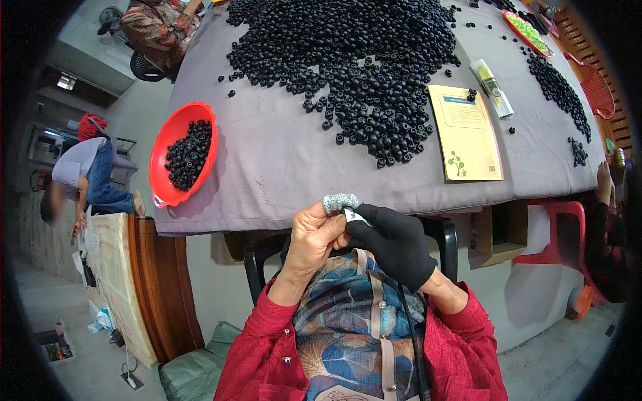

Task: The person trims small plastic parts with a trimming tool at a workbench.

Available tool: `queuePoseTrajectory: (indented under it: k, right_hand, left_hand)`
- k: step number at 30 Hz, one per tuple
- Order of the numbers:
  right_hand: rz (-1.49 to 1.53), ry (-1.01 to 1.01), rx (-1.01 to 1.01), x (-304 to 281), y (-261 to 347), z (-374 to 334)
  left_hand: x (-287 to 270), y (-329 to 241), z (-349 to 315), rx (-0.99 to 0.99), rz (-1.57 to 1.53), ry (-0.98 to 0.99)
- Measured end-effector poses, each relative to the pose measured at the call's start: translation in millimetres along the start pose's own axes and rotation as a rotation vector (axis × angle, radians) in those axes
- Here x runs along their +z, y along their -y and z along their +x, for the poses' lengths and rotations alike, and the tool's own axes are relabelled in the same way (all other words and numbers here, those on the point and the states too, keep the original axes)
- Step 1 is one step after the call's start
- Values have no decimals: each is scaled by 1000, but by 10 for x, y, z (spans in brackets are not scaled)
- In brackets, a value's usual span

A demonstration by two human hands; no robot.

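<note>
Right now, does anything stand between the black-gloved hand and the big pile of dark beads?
Nothing visible does: only grey tablecloth shows between the right hand and the dark bead pile. The yellow booklet lies off to the right.

On one table: one red bowl, one yellow book, one white packet, one red tray, black beads too many to count. At its near edge: the wearer's two hands, one glove. By its right end: two red chairs.
</note>
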State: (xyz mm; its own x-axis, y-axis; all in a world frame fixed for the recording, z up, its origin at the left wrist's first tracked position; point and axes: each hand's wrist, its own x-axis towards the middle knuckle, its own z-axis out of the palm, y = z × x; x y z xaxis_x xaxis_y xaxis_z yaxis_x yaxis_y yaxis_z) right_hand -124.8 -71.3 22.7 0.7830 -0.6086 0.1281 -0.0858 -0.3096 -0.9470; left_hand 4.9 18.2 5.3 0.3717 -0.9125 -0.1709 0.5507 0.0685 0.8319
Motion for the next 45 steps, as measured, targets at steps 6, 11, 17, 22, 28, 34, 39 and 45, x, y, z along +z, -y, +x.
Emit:
queuePoseTrajectory:
  k: [6,11,17,22,28,34,39,45]
  right_hand:
    - [146,-41,91,34,-16,0]
    - [355,-15,246,24,-62,-13]
    - [532,-62,462,-33,-19,22]
    - [488,-92,431,-44,-202,52]
    - [715,-61,573,4,-93,140]
    - [33,74,-19,24,-166,121]
    - [320,-49,459,59,-286,48]
    - [357,-81,495,-5,-266,79]
  left_hand:
    - [12,10,17,-12,-9,-21]
    - [120,25,23,-35,-124,-62]
    - [-18,97,81,-10,-292,84]
    - [-50,68,74,-12,-272,72]
    - [-18,53,87,-34,-147,5]
    - [48,51,21,-107,101,-28]
    - [-138,-85,53,-34,-226,-112]
    - [-1134,-1013,263,365,-550,-369]
